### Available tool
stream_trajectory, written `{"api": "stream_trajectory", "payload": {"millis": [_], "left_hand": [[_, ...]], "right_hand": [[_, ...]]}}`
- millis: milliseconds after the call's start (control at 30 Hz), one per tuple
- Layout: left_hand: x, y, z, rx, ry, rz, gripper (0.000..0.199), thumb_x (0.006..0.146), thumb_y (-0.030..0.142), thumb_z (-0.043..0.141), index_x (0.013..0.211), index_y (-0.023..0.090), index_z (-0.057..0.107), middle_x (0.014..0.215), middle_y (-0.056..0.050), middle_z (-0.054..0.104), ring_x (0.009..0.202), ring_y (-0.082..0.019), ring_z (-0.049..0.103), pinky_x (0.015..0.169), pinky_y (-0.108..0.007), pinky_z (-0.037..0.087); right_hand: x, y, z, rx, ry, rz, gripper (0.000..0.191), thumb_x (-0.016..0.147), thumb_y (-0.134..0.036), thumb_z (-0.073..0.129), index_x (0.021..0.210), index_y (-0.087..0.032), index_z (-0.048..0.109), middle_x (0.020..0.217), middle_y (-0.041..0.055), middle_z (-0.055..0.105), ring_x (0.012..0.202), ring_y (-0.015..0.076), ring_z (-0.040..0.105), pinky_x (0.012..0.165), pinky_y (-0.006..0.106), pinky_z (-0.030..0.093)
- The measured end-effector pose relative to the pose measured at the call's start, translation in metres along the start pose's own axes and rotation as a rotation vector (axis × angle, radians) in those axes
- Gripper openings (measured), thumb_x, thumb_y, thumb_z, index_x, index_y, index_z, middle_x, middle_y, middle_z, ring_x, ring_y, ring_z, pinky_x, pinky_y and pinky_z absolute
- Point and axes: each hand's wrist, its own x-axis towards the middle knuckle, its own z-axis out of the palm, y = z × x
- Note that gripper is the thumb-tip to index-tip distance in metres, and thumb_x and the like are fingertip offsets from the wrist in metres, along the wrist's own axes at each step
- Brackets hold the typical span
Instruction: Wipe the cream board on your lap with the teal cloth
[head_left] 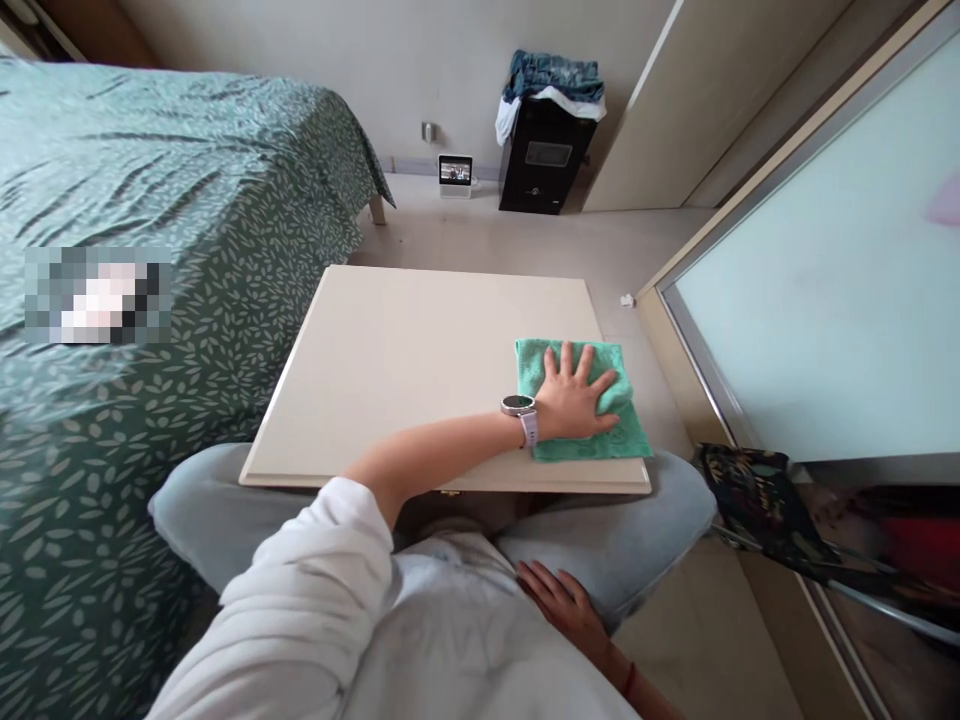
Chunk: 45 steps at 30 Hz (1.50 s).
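My left hand (574, 402) lies palm down with fingers spread on a green cloth (589, 446). The cloth is flat on the right side of a cream-white low table (405, 370), and a corner of it reaches over the table's right edge. A round watch (517, 405) with a pale strap is on my left wrist. My right hand (564, 600) rests on my right thigh below the table's front edge. Its fingers are stretched out and hold nothing visible.
A bed (247, 200) with a green leaf-patterned cover stands at the left. By the far wall are a black cabinet (544, 165) with folded clothes (555, 75) on top and a small screen (455, 172). A frosted sliding door (825, 260) and dark bag (750, 490) are at the right.
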Motion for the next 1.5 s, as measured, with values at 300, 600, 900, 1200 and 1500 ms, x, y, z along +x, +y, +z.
{"api": "stream_trajectory", "payload": {"millis": [300,600,900,1200,1500], "left_hand": [[-0.084,-0.086,-0.008,0.053,0.034,-0.114,0.083,0.115,0.066,0.058,0.187,0.032,0.034,0.192,-0.015,0.003,0.177,-0.049,-0.001,0.14,-0.073,0.007],[-0.274,-0.221,-0.017,0.258,0.081,-0.566,0.074,0.117,0.047,0.048,0.186,0.022,0.037,0.191,-0.017,0.011,0.177,-0.05,0.008,0.139,-0.068,0.019],[-0.159,-0.122,-0.008,0.126,0.002,-0.228,0.091,0.111,0.067,0.062,0.188,0.03,0.029,0.191,-0.019,-0.001,0.174,-0.056,-0.004,0.137,-0.079,0.008],[0.019,-0.019,-0.007,0.049,-0.002,0.04,0.089,0.114,0.072,0.053,0.188,0.029,0.03,0.191,-0.021,0.002,0.175,-0.055,-0.004,0.138,-0.077,0.003],[-0.078,-0.082,-0.006,0.07,0.042,-0.036,0.087,0.113,0.073,0.057,0.187,0.032,0.033,0.191,-0.019,0.004,0.176,-0.052,0.001,0.139,-0.075,0.009]], "right_hand": [[0.002,0.004,-0.001,-0.09,0.167,-0.045,0.068,0.088,-0.014,0.06,0.14,-0.051,0.082,0.151,-0.0078,0.079,0.123,0.0258,0.084,0.092,0.034,0.069],[-0.001,0.005,0.012,-0.189,0.22,-0.057,0.061,0.086,-0.022,0.06,0.135,-0.052,0.082,0.15,-0.0101,0.079,0.125,0.0279,0.083,0.089,0.044,0.072],[0.01,-0.001,0.007,-0.195,0.283,-0.094,0.059,0.079,-0.023,0.056,0.123,-0.045,0.088,0.14,-0.0063,0.084,0.109,0.0309,0.088,0.077,0.045,0.073],[0.034,0.097,-0.14,-0.065,0.583,-0.236,0.063,0.094,-0.011,0.06,0.153,-0.03,0.071,0.114,0.0084,0.086,0.106,0.0249,0.082,0.099,0.04,0.068],[0.084,0.377,-0.306,-0.444,0.484,1.187,0.099,0.108,-0.061,0.066,0.144,0.031,0.053,0.087,0.0529,0.067,0.088,0.0434,0.082,0.063,0.046,0.035]]}}
